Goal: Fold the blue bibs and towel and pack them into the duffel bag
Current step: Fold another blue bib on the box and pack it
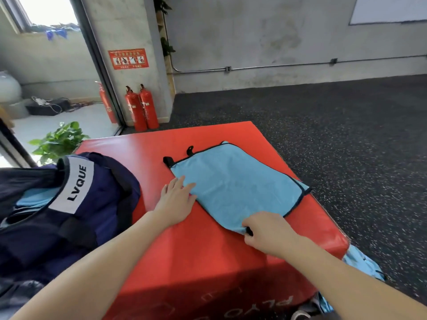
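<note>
Light blue fabric bib with black edge binding (235, 183) lies spread flat on the red padded vinyl plyo box (191, 245), reaching from between the two hands out ahead of them. Left hand (176, 199): fingers straight and together, palm down, fingertips resting on the bib's near-left edge; nothing gripped. Right hand (265, 232): fingers curled, pinching the bib's nearest corner at its black binding, the cloth bunched slightly under the knuckles. Two short black strap tabs (179, 155) stick out from the bib's far-left corner, ahead of the left hand. Navy blue fabric duffel bag with a white "LVQUE" label band (69, 204) sits just left of the left forearm, on the box's left side, mouth open; light blue cloth already inside the bag (34, 197) shows through the opening, kind not discernible. More light blue fabric with black trim (362, 262) hangs below the box's right edge, beyond and beneath the right forearm. Dark speckled rubber floor (346, 135) lies to the right of the right hand. Two red fire extinguishers (142, 107) stand at the wall far ahead of the left hand; a green leafy potted plant (59, 140) is ahead-left, past the bag
</note>
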The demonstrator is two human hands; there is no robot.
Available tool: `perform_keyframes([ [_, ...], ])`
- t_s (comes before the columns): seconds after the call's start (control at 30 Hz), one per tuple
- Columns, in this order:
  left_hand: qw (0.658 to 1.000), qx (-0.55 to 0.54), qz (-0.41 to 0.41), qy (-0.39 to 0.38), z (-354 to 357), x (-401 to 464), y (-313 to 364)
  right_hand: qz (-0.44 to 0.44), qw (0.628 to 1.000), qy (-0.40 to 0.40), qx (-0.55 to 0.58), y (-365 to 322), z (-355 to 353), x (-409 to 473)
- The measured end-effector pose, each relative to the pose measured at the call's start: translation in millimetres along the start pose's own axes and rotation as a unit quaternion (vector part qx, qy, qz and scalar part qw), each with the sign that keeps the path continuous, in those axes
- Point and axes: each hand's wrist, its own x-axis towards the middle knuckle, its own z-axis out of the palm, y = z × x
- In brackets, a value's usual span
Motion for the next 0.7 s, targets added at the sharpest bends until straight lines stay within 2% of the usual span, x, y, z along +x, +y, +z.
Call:
perform_keyframes([
  [0.07,0.999,-0.027,0.006,0.02,-7.3,-31.1,3.9,-0.001,0.999,-0.015,0.029,-27.2,-2.1,5.7],
  [0.17,0.997,-0.063,-0.024,0.042,-14.6,-79.7,4.5,0.005,0.991,-0.004,0.134,-71.0,4.2,8.8],
  [0.27,0.992,-0.088,-0.088,0.029,-14.5,-116.9,-4.6,0.003,0.951,-0.004,0.309,-112.2,9.2,5.0],
  [0.37,0.986,-0.136,-0.084,0.055,-17.0,-135.3,-13.9,-0.019,0.912,-0.01,0.411,-131.3,6.0,-3.1],
  [0.5,0.986,-0.149,-0.055,0.055,-20.9,-150.9,-6.0,-0.023,0.937,0.017,0.349,-100.4,-1.4,-14.9],
  [0.7,0.988,-0.155,-0.002,-0.018,-17.8,-160.8,-2.2,0.007,0.982,0.011,0.191,-14.7,-2.0,-30.2],
])
